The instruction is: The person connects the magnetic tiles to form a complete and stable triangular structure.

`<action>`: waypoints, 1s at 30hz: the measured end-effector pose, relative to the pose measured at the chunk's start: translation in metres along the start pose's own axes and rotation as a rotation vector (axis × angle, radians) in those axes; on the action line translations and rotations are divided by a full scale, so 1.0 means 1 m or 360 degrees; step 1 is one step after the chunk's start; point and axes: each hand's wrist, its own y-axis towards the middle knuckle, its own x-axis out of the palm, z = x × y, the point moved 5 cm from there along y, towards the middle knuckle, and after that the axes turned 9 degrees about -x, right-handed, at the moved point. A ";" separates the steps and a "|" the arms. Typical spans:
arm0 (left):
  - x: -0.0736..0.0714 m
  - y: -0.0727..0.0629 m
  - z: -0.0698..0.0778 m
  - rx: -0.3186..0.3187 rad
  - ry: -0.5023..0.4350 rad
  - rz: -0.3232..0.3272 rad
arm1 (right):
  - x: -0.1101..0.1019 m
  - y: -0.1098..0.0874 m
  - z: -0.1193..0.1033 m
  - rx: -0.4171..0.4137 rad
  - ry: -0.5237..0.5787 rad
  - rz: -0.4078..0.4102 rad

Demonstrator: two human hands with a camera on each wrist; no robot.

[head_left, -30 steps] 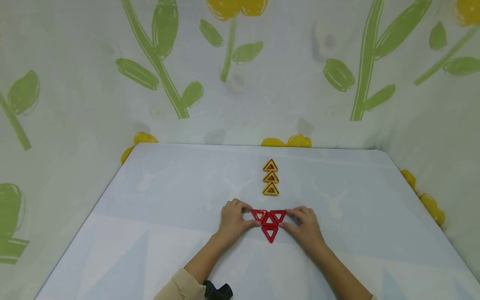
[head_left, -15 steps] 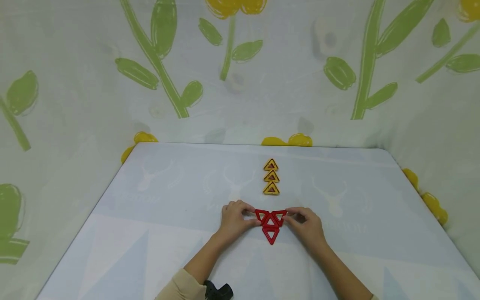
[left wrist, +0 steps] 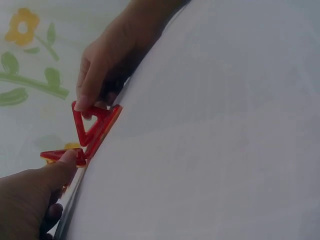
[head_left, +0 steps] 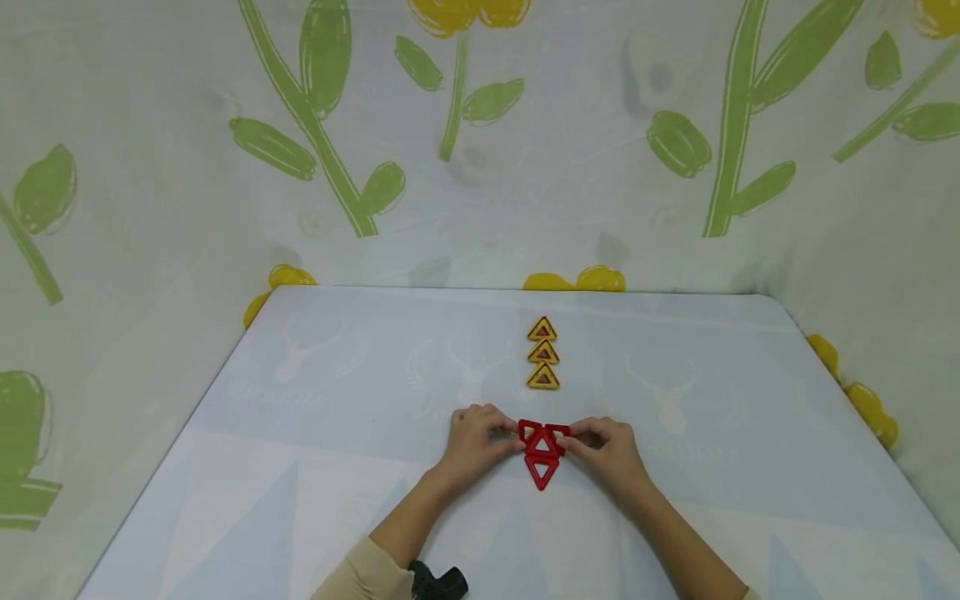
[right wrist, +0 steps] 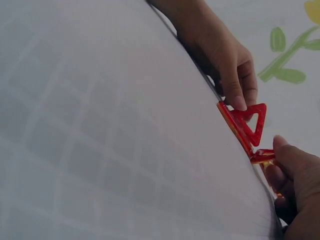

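Several red triangular magnetic tiles are joined edge to edge in the middle of the table. My left hand (head_left: 480, 437) pinches the left tile (head_left: 522, 431) between thumb and fingers. On the other side, my right hand (head_left: 606, 446) pinches the right tile (right wrist: 261, 125). Both side tiles tilt up from the table, as the wrist views show. Between them lies the centre tile (head_left: 542, 451), its point toward the back. The near tile (head_left: 542, 459) lies flat, attached to the centre tile's front edge. Fingertips cover part of both side tiles.
Behind the red tiles, yellow triangular pieces (head_left: 543, 383) lie in a column on the table (head_left: 375, 350). A black object (head_left: 440, 583) sits by the left sleeve (head_left: 367, 571). A flower-patterned cloth wall (head_left: 525, 208) stands behind the table.
Both outer red tiles have swung upward and inward over the centre tile. The left hand moved slightly right; the right hand shifted its pinch on its tile. The yellow pieces stayed put.
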 end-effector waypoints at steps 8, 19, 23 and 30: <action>0.001 -0.001 0.007 0.0137 -0.0027 -0.0025 | 0.000 -0.001 -0.002 -0.0086 -0.0027 -0.0042; 0.003 0.000 0.009 0.0196 -0.0010 -0.0053 | 0.005 0.003 -0.006 -0.0253 0.0113 -0.0053; 0.003 0.000 0.012 0.0235 -0.0018 -0.0030 | 0.005 0.004 -0.016 -0.0349 0.0147 -0.0049; 0.004 -0.002 0.020 0.0336 -0.0035 -0.0002 | 0.002 0.001 -0.049 -0.0380 0.0183 -0.0110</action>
